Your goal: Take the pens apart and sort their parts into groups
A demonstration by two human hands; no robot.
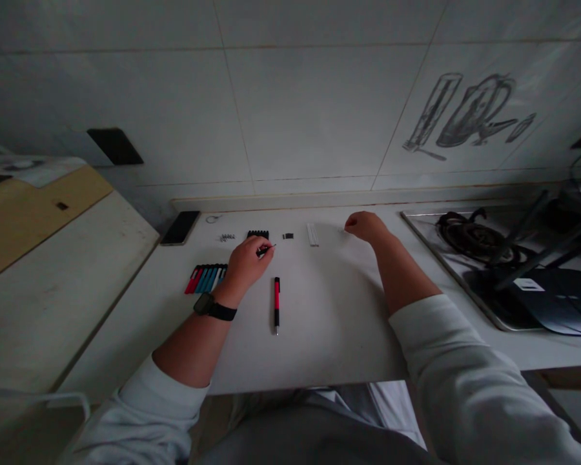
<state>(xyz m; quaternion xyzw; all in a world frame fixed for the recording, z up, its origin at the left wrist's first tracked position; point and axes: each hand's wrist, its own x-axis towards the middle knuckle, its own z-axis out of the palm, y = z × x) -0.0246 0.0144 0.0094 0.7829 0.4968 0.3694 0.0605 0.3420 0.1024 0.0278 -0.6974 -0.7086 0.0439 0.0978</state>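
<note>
My left hand [248,261], with a black watch on the wrist, is closed on a thin dark pen part [267,248] whose tip points right. It hovers just right of a row of red, blue and white pen barrels [205,279]. A finished red and black pen [276,303] lies upright on the white counter [319,323] in front of it. My right hand [365,226] is curled shut at the far side of the counter, beside a small pale part [341,229]; what it holds, if anything, is hidden.
At the back of the counter lie small springs [226,237], a black block of parts [257,234], a tiny dark piece [287,236] and white rods [312,234]. A phone [181,227] rests at back left. A gas hob [469,239] stands at right, a wooden-topped surface [33,219] at left.
</note>
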